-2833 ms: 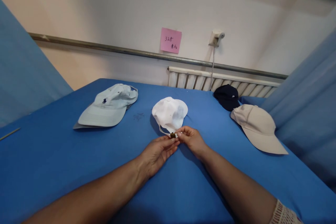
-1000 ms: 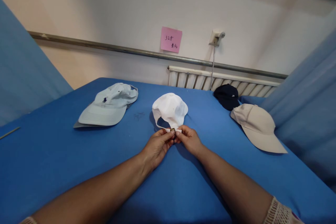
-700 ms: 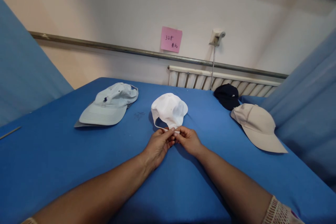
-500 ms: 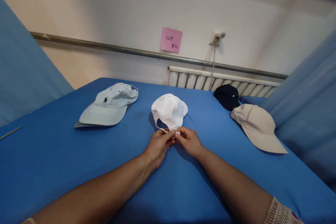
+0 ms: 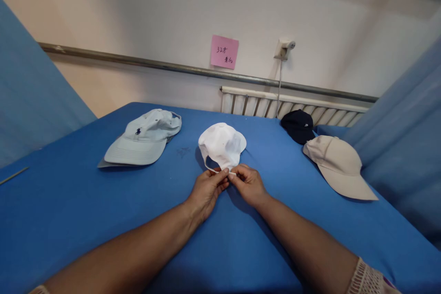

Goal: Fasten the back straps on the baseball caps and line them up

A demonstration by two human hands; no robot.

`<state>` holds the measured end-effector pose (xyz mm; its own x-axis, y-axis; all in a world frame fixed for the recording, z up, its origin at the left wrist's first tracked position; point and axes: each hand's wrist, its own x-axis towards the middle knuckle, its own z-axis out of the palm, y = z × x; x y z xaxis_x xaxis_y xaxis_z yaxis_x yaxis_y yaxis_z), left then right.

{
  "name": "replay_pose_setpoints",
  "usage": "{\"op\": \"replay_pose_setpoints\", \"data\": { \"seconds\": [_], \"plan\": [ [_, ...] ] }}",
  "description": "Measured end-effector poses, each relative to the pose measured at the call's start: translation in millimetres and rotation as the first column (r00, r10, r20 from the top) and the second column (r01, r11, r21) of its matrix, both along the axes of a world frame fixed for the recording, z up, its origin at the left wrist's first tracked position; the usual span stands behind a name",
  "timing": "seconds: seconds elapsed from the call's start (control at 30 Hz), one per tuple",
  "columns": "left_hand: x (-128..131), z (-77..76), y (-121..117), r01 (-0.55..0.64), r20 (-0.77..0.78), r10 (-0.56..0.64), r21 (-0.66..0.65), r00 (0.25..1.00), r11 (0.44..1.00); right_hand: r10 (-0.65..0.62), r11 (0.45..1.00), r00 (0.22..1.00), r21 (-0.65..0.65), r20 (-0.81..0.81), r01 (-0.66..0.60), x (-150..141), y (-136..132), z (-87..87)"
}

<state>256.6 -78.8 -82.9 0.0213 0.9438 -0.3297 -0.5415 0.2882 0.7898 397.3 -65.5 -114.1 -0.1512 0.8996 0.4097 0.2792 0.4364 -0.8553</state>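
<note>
A white baseball cap [image 5: 220, 143] lies on the blue-covered table [image 5: 144, 213], its back opening turned towards me and its brim pointing away to the right. My left hand [image 5: 208, 190] pinches the cap's back strap between thumb and fingers. Right beside it, my right hand [image 5: 248, 185] is closed on the strap's end, a short white tip of which shows at the fingers. The two hands nearly touch. The strap's fastening is mostly hidden by my fingertips.
On the left lies a pale blue cap [image 5: 143, 138]. To the right are a beige cap [image 5: 336, 165] and, behind it, a dark navy cap [image 5: 296, 126]. A thin stick [image 5: 14, 176] lies at the far left. Behind the table stand a radiator [image 5: 251, 103] and a rail [image 5: 172, 68].
Both hands stay at the cap's strap, with only a slight shift of the fingers. The cap has hardly moved, and the other caps lie as before.
</note>
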Motion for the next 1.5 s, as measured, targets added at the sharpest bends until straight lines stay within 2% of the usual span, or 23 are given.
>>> {"op": "replay_pose_setpoints", "data": {
  "seconds": [0.2, 0.4, 0.5, 0.7, 0.8, 0.93, 1.2, 1.37, 1.5],
  "plan": [
    [-0.8, -1.5, 3.1, 0.004, -0.006, -0.004, -0.002, 1.000, 1.000, -0.003, 0.998, 1.000, 0.067, -0.013, 0.004, 0.0, -1.6, 4.6],
    [-4.5, -2.5, 6.6, 0.083, -0.014, -0.083, -0.021, 0.996, 0.996, -0.008, 0.998, 1.000, 0.056, 0.000, 0.008, -0.9, -0.3, 3.1],
    [-4.7, -2.7, 7.3, 0.075, 0.007, -0.075, -0.012, 0.997, 0.997, -0.022, 0.999, 1.000, 0.046, 0.010, 0.022, -0.4, 2.3, 1.5],
    [-6.1, -0.8, 8.1, 0.064, 0.070, -0.060, -0.044, 0.996, 0.997, -0.018, 0.994, 0.998, 0.108, 0.055, 0.012, 2.1, 1.4, 3.0],
    [-8.0, 1.9, 6.7, 0.093, 0.066, -0.089, -0.055, 0.994, 0.994, -0.039, 0.996, 0.998, 0.078, 0.052, 0.035, 3.6, 1.9, 0.4],
    [-9.4, 3.9, 4.5, 0.075, 0.036, -0.073, -0.064, 0.997, 0.995, -0.059, 0.998, 0.998, 0.037, 0.029, 0.058, 5.5, 3.9, -3.4],
    [-8.0, 2.9, 3.9, 0.012, 0.039, -0.010, -0.057, 0.999, 0.998, 0.013, 1.000, 1.000, 0.027, 0.004, -0.013, 5.5, -0.9, 1.7],
    [-8.3, 3.3, 4.3, 0.010, 0.042, -0.008, -0.046, 0.999, 0.999, -0.015, 0.997, 0.998, -0.071, -0.057, 0.011, 5.8, 4.4, -6.1],
    [-9.9, 6.0, 5.9, 0.033, 0.104, -0.026, -0.069, 0.994, 0.997, -0.017, 0.986, 0.995, -0.167, -0.098, 0.000, 5.8, 7.4, -9.2]
  ]
}}
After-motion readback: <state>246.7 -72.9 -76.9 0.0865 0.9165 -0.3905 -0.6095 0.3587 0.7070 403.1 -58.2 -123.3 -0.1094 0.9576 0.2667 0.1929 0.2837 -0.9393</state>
